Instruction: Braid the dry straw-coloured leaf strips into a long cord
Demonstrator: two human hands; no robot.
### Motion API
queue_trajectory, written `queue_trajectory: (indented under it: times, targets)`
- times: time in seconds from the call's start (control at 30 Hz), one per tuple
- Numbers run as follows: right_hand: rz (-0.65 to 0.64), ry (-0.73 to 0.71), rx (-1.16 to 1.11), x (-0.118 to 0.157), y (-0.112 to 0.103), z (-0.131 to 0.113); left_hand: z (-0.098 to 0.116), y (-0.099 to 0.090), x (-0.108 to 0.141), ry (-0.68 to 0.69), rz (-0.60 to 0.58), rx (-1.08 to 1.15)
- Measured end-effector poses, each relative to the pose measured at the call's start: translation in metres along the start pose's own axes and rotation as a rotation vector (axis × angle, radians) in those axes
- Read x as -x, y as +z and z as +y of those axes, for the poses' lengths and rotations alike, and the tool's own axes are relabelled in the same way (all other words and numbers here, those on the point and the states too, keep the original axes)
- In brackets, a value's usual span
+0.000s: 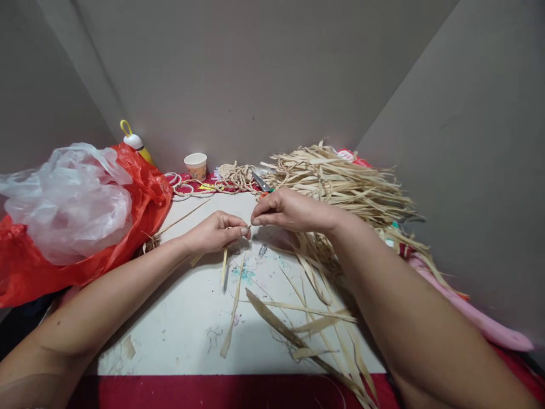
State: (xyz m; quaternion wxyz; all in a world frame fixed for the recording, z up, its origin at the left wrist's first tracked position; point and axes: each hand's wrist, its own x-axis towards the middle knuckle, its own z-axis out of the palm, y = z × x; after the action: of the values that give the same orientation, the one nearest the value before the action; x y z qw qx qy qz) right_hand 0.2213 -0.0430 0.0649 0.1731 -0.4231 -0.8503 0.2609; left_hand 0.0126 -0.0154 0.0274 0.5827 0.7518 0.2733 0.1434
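Observation:
Over the middle of the white board point(170, 341), my left hand point(219, 232) pinches a straw strip point(223, 267), whose ends hang below the fingers. My right hand point(283, 211) is closed in a pinch just beside it, fingertips on the strip's thin upper end. The two hands nearly touch. Loose dry strips point(276, 321) lie on the board below and to the right. Behind my right forearm rises a big heap of straw strips point(340, 182). Scissors point(260, 182) lie partly behind my right hand, their blades showing.
At the left is a red plastic bag point(149, 193) with a clear crumpled bag point(85, 204). A paper cup point(196, 166), coiled braided cord point(236, 175) and a yellow-white bottle point(137, 143) stand or lie along the back wall. A pink object point(477, 312) lies at right.

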Motion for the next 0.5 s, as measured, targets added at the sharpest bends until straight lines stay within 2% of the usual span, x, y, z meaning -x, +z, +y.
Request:
queue_trajectory:
  times: [0.13,0.3,0.4,0.5]
  targets:
    - [0.092,0.050,0.004,0.000,-0.002,-0.006,-0.002,-0.004,0.001,-0.023,0.092,0.067]
    - [0.181,0.090,0.149,-0.001,-0.001,0.000,-0.005,-0.005,-0.002,-0.003,0.177,0.040]
    - [0.255,0.054,0.258,-0.003,0.001,0.008,-0.005,-0.005,-0.004,0.026,0.211,0.041]
    - [0.327,0.071,0.295,-0.004,0.001,0.008,-0.007,-0.008,-0.005,0.105,0.283,-0.060]
